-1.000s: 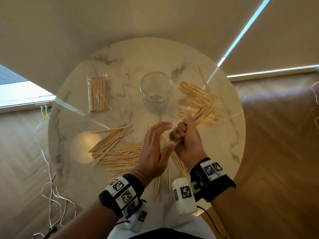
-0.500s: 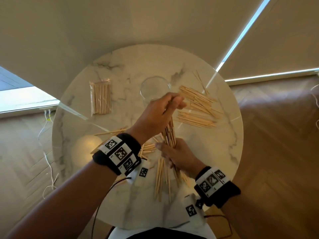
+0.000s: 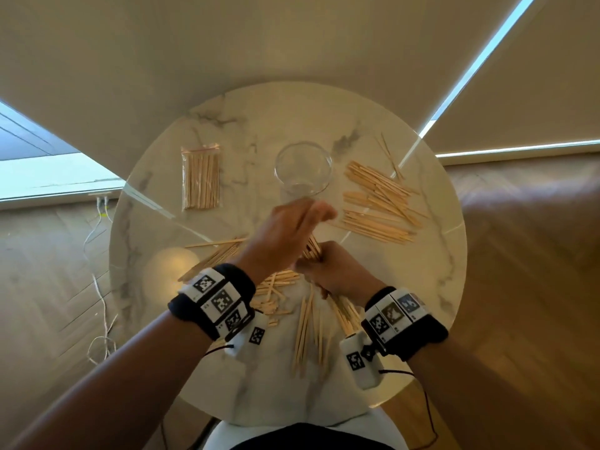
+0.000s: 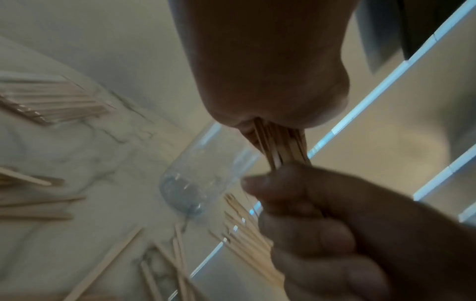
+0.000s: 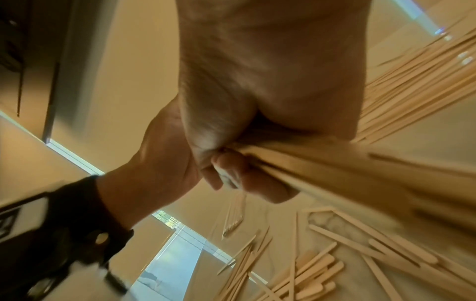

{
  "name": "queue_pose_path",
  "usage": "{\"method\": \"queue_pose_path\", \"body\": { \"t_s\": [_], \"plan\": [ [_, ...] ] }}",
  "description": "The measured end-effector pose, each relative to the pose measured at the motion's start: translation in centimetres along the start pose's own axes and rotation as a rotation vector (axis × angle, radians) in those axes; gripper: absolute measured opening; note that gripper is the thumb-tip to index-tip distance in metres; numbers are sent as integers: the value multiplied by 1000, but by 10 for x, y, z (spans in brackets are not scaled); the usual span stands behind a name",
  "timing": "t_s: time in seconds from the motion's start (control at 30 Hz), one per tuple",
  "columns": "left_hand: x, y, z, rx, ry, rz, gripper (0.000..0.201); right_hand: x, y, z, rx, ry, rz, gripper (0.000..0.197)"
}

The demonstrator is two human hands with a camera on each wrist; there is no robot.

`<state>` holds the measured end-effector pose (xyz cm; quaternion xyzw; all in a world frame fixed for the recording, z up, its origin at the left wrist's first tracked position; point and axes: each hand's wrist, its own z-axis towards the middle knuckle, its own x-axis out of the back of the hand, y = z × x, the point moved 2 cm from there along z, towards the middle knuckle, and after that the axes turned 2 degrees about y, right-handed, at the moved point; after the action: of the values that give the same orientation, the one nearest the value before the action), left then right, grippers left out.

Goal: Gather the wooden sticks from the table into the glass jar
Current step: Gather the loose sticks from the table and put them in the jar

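From the head view, a round marble table carried the empty glass jar amid scattered wooden sticks. Left wrist view: left hand and right hand both clamped one bundle. Right wrist view: its splayed ends could catch the rim and spill.

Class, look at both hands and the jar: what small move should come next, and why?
Probably lift the bundle of sticks forward over the glass jar and lower it in. Both the left hand and the right hand grip the bundle just short of the jar, which stands upright with no sticks visible inside, while many loose sticks lie on the table.
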<state>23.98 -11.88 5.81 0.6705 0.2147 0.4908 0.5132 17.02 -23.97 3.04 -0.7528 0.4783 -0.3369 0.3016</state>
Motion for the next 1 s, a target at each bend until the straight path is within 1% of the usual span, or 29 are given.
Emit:
{"method": "queue_pose_path", "body": {
  "t_s": [0.03,0.07,0.1,0.13,0.17,0.2,0.27,0.3,0.37,0.4,0.47,0.57,0.63,0.7,0.77,0.8,0.83,0.9,0.93,0.97,1.0],
  "plan": [
    [-5,-1,-5,0,-64,4,42,0,0,1,5,-11,-12,29],
    [-5,-2,-7,-13,-79,-10,43,0,-2,2,14,-13,-30,28],
    [-2,-5,-7,-30,-49,-38,45,2,-4,3,27,-6,-48,26],
    [3,-8,-6,-50,24,-67,45,4,-7,4,39,14,-49,25],
    [8,-11,-6,-73,127,-87,46,6,-10,5,31,58,-2,25],
    [12,-13,-7,-95,230,-98,49,9,-12,6,5,121,136,25],
    [10,-13,-17,-108,365,-115,61,17,-19,9,-25,240,610,30],
    [6,-11,-27,-115,393,-110,66,21,-24,11,-19,287,847,35],
    [-7,-7,-47,-143,395,-91,72,29,-33,14,-13,379,1168,41],
    [-14,-6,-56,-161,387,-88,74,30,-36,14,-30,408,1278,42],
    [-26,-4,-64,-168,417,-95,75,22,-40,12,-80,412,1427,42],
    [-32,-1,-55,-143,486,-130,70,0,-38,8,-148,339,1428,43],
    [-29,1,-45,-154,490,-148,63,1,-39,9,-133,325,1396,45],
    [-16,-1,-33,-177,482,-172,56,21,-51,15,-21,348,1318,45],
    [4,-11,-14,-166,476,-102,48,48,-73,22,138,388,1222,46],
    [13,-19,-4,-148,448,-27,53,60,-86,26,211,412,1174,46],
    [21,-27,7,-127,387,50,66,70,-99,30,286,430,1126,46],
    [30,-47,25,-40,197,131,103,83,-124,41,424,460,1018,43],
    [31,-55,33,23,109,145,118,86,-133,48,471,476,963,42],
    [30,-61,38,79,44,153,129,85,-139,56,502,494,900,41],
    [29,-66,44,120,8,157,135,83,-143,63,517,517,809,41]
  ]
}}
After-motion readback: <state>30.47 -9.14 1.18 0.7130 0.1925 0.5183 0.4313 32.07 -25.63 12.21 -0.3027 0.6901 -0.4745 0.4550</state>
